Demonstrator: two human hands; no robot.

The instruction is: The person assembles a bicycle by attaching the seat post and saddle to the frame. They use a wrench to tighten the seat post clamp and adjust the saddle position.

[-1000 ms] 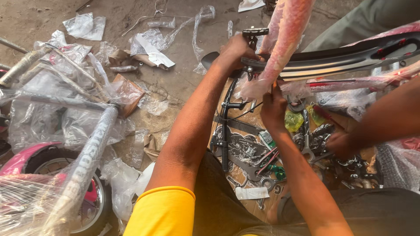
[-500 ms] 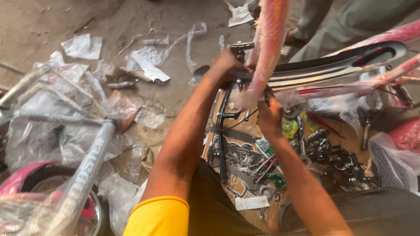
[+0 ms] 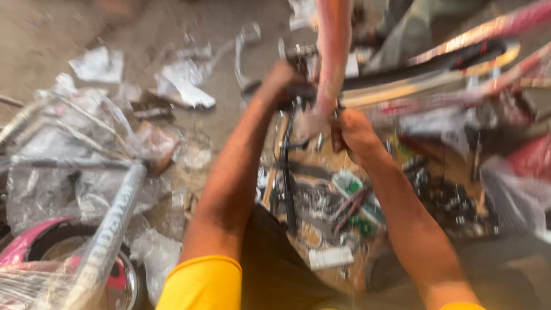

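The picture is blurred by motion. My left hand (image 3: 281,80) grips a dark part at the base of a pink plastic-wrapped bicycle tube (image 3: 332,51) that rises out of the top of the view. My right hand (image 3: 356,133) is closed on the lower end of that tube, just right of it. A black and silver wheel rim (image 3: 436,72) runs to the right from the tube. Below my hands lies a cardboard sheet (image 3: 324,189) strewn with several small black, green and metal parts.
Crumpled clear plastic and white paper scraps (image 3: 183,86) litter the concrete floor at left. A wrapped pink bicycle with a tyre (image 3: 86,258) lies at bottom left. Another person's trouser leg (image 3: 413,28) stands at top right. More wrapped parts (image 3: 516,172) sit at right.
The view has shifted and blurred. Both my hands stay on the pink tube. The other person's arm seen at right one second ago is gone from view.
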